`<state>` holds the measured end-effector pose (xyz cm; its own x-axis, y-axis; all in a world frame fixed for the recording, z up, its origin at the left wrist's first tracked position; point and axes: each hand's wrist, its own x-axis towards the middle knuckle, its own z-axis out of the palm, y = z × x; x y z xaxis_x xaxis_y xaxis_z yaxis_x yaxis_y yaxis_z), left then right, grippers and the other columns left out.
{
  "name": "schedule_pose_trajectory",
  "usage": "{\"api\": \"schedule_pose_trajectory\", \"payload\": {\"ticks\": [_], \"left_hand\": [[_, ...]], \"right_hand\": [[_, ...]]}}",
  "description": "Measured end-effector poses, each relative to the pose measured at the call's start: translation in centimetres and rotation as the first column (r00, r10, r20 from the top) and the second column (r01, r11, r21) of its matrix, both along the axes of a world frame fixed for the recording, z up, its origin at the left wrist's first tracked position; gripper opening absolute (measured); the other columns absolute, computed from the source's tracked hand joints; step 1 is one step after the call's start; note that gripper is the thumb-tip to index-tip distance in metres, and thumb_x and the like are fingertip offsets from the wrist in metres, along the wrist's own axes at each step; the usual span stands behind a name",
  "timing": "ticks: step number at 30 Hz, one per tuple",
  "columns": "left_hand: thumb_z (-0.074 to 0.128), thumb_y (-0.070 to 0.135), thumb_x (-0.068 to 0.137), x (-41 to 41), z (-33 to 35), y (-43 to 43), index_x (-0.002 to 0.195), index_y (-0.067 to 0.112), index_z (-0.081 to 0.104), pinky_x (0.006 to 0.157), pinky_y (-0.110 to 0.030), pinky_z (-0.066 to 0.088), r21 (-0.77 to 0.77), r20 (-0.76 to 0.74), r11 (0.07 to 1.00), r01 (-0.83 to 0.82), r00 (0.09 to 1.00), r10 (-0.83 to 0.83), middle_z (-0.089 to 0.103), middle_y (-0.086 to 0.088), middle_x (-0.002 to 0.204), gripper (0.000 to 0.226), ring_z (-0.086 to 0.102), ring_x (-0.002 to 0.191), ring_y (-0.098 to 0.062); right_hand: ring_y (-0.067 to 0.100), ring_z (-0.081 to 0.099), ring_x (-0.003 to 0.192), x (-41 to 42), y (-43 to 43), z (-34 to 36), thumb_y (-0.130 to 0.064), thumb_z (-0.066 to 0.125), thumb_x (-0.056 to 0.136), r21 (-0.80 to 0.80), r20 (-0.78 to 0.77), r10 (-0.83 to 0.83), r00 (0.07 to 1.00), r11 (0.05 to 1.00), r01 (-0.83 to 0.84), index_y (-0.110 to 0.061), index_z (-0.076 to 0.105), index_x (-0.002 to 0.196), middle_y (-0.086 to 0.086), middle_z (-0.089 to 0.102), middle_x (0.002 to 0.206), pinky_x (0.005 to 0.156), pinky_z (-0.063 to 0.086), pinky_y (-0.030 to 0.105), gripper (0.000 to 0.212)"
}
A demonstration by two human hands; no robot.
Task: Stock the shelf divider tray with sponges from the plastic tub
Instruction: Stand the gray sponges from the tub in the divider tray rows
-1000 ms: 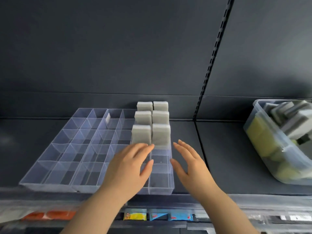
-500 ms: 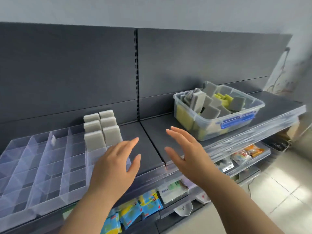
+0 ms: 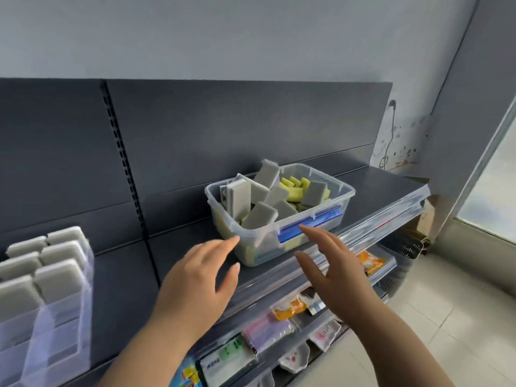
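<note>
A clear plastic tub (image 3: 339, 188) with a blue front clasp stands on the dark shelf, heaped with grey and yellow sponges (image 3: 262, 216). My left hand (image 3: 199, 277) is open, fingertips almost at the tub's near left corner. My right hand (image 3: 331, 263) is open too, spread just in front of the tub's blue clasp. Neither hand holds anything. At the far left, the clear divider tray (image 3: 60, 331) is only partly in view, with several grey sponges (image 3: 50, 263) standing upright in its rear compartments.
The dark shelf (image 3: 125, 277) has a clear plastic front rail (image 3: 363, 227). Lower shelves hold packaged goods (image 3: 287, 307). A slotted upright (image 3: 122, 155) divides the back panel. A tiled floor and a window lie to the right.
The view has swung right from the divider tray to the tub. Both hands have travelled right, staying open and empty, and are now at the tub's front.
</note>
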<state>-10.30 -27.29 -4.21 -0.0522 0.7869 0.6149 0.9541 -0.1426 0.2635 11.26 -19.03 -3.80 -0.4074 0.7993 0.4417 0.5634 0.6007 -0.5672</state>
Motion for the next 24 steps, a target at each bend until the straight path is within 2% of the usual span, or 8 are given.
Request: {"api": "schedule_pose_trajectory", "payload": {"ticks": [5, 7, 10, 13, 15, 17, 20, 24], "left_hand": [[0.072, 0.02, 0.077, 6.9, -2.3, 5.8, 0.119, 0.017, 0.062, 0.07, -0.022, 0.05, -0.068, -0.031, 0.996, 0.062, 0.997, -0.064, 0.066, 0.005, 0.103, 0.043, 0.063, 0.093, -0.013], [0.07, 0.02, 0.079, 9.3, -3.4, 7.5, 0.12, 0.017, 0.062, 0.07, -0.022, 0.051, -0.094, -0.009, 0.994, 0.06, 0.998, -0.061, 0.066, 0.005, 0.103, 0.042, 0.063, 0.092, -0.013], [0.074, 0.02, 0.075, 11.9, -5.1, 9.3, 0.119, 0.018, 0.062, 0.069, -0.022, 0.051, -0.161, -0.009, 0.985, 0.057, 0.998, -0.06, 0.066, 0.006, 0.103, 0.045, 0.063, 0.091, -0.012], [0.074, 0.019, 0.075, 12.9, -6.2, 10.3, 0.119, 0.018, 0.063, 0.071, -0.025, 0.053, -0.208, -0.001, 0.977, 0.044, 0.999, -0.045, 0.066, 0.007, 0.103, 0.045, 0.063, 0.091, -0.013], [0.067, 0.021, 0.081, 12.7, -6.3, 10.8, 0.119, 0.019, 0.063, 0.071, -0.023, 0.052, -0.197, -0.006, 0.98, 0.007, 1.0, -0.008, 0.065, 0.008, 0.102, 0.038, 0.062, 0.091, -0.01], [0.052, 0.029, 0.085, 12.3, -6.0, 11.5, 0.118, 0.02, 0.063, 0.071, -0.02, 0.048, -0.177, -0.023, 0.984, -0.028, 0.999, 0.025, 0.064, 0.01, 0.101, 0.036, 0.058, 0.091, -0.007], [0.044, 0.032, 0.085, 11.1, -5.0, 12.9, 0.119, 0.019, 0.063, 0.072, -0.02, 0.047, -0.146, -0.049, 0.987, -0.065, 0.997, 0.059, 0.064, 0.008, 0.102, 0.041, 0.056, 0.093, -0.007], [0.043, 0.031, 0.087, 8.8, -2.6, 15.5, 0.121, 0.016, 0.061, 0.074, -0.022, 0.048, -0.076, -0.051, 0.992, -0.099, 0.994, 0.096, 0.064, 0.003, 0.108, 0.042, 0.057, 0.097, -0.011]], "right_hand": [[-0.001, 0.042, 0.112, 6.7, 5.2, -2.3, -0.044, 0.05, 0.087, -0.109, 0.027, -0.005, 1.0, 0.994, 0.008, -0.052, 0.032, 0.128, -0.024, 0.04, 0.122, 0.094, 0.038, 0.023, 0.046], [-0.005, 0.042, 0.111, 8.7, 6.9, -3.5, -0.044, 0.05, 0.088, -0.149, 0.062, 0.022, 0.998, 0.989, -0.012, -0.052, 0.031, 0.128, -0.025, 0.039, 0.123, 0.091, 0.035, 0.014, 0.046], [-0.021, 0.041, 0.099, 10.5, 9.1, -5.3, -0.041, 0.051, 0.089, -0.211, 0.077, 0.071, 0.994, 0.976, -0.053, -0.047, 0.033, 0.132, -0.025, 0.038, 0.123, 0.076, 0.033, -0.003, 0.047], [-0.022, 0.04, 0.1, 11.1, 10.9, -6.7, -0.039, 0.052, 0.089, -0.26, 0.066, 0.104, 0.992, 0.962, -0.084, -0.046, 0.035, 0.132, -0.024, 0.041, 0.122, 0.076, 0.034, 0.0, 0.047], [-0.013, 0.044, 0.102, 10.9, 11.9, -7.3, -0.037, 0.054, 0.09, -0.277, 0.036, 0.131, 0.991, 0.954, -0.116, -0.045, 0.037, 0.13, -0.022, 0.046, 0.123, 0.085, 0.035, 0.006, 0.045], [-0.01, 0.046, 0.106, 10.3, 13.0, -7.3, -0.034, 0.054, 0.089, -0.27, -0.001, 0.165, 0.986, 0.95, -0.159, -0.051, 0.036, 0.123, -0.028, 0.047, 0.118, 0.091, 0.038, 0.013, 0.042], [-0.016, 0.042, 0.109, 8.8, 14.9, -5.8, -0.036, 0.052, 0.088, -0.239, -0.055, 0.223, 0.973, 0.943, -0.23, -0.058, 0.033, 0.115, -0.037, 0.043, 0.112, 0.089, 0.037, 0.004, 0.039], [-0.013, 0.044, 0.11, 7.2, 18.1, -2.9, -0.046, 0.045, 0.085, -0.2, -0.082, 0.256, 0.963, 0.943, -0.267, -0.053, 0.037, 0.12, -0.035, 0.044, 0.115, 0.088, 0.034, 0.0, 0.037]]}}
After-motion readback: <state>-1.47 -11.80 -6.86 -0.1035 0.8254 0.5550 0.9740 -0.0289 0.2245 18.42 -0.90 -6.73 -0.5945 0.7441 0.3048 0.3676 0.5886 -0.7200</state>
